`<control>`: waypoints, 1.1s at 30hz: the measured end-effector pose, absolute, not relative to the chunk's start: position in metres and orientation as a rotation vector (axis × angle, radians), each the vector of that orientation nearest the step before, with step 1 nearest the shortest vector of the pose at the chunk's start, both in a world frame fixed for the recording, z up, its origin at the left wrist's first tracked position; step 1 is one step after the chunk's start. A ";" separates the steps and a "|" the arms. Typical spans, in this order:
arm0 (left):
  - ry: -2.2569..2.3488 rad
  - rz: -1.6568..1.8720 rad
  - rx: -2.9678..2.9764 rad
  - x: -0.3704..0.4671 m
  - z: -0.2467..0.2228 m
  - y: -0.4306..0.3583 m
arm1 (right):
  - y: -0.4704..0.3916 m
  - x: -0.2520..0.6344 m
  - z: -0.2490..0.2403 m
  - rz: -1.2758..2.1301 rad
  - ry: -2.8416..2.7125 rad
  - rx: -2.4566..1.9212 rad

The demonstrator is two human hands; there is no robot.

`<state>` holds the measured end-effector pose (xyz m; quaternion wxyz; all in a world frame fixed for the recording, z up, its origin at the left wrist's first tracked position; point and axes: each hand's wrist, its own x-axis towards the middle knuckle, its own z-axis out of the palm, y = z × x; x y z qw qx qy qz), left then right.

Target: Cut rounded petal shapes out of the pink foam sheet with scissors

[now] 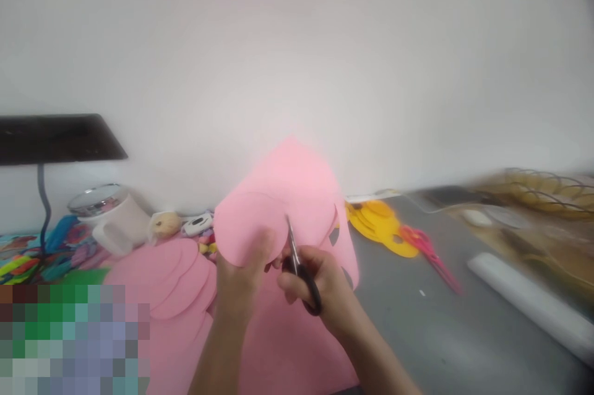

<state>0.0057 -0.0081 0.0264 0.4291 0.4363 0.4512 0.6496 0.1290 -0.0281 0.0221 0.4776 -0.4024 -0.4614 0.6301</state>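
Note:
A large pink sheet (301,178) is raised in front of me, with a rounded part at its lower left. My left hand (245,265) grips that rounded part from below, its thumb on the near face. In my right hand (315,283) are black-handled scissors (297,259), fingers wrapped round the handles. The blades point up and their tips lie at the pink sheet, beside the rounded part. Several pink round pieces (153,271) overlap on the left, and more pink sheet (278,339) lies beneath my hands.
Yellow pieces (380,228) and pink scissors (431,256) lie right on the grey table (417,333), near a white roll (529,302). Left stand a white mug (120,221) and a dark panel (60,138) with a cable. A wall (297,42) rises behind.

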 end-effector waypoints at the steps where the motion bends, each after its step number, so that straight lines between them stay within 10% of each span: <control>1: 1.151 1.617 1.098 0.007 0.027 -0.009 | -0.028 0.129 0.022 1.540 -1.128 -0.965; 33: 0.870 1.799 0.550 0.030 0.035 -0.015 | -0.031 0.127 0.025 1.619 -1.227 -0.797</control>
